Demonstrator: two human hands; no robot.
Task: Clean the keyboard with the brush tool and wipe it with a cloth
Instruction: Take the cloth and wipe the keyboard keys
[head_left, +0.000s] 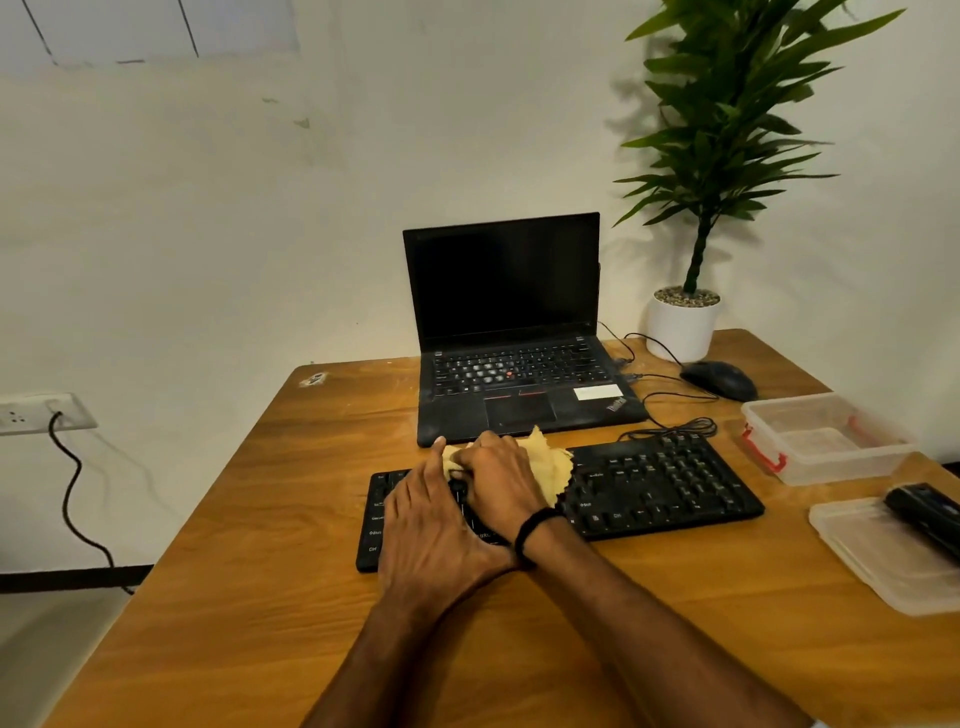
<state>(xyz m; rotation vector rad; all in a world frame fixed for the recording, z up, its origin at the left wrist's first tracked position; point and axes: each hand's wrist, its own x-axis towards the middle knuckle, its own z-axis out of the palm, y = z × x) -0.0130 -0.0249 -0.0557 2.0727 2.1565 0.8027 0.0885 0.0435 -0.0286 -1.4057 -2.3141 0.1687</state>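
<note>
Keyboard (665, 483) just in front of laptop (511, 384), probably light, stiff and skate-prone (brace its left end): left hand (426, 519) flat on it, fingers together, right hand (498, 467) fingers curled, bunching soft cloth (550, 462) on keys.

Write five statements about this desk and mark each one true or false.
1. The right hand holds a yellow cloth on the black keyboard. True.
2. The laptop has a lit screen. False: the screen is dark.
3. The mouse lies left of the laptop. False: it lies to the laptop's right, near the white plant pot.
4. The left hand rests on the left part of the keyboard. True.
5. The clear container with red clasps holds the cloth. False: the cloth is on the keyboard.
</note>
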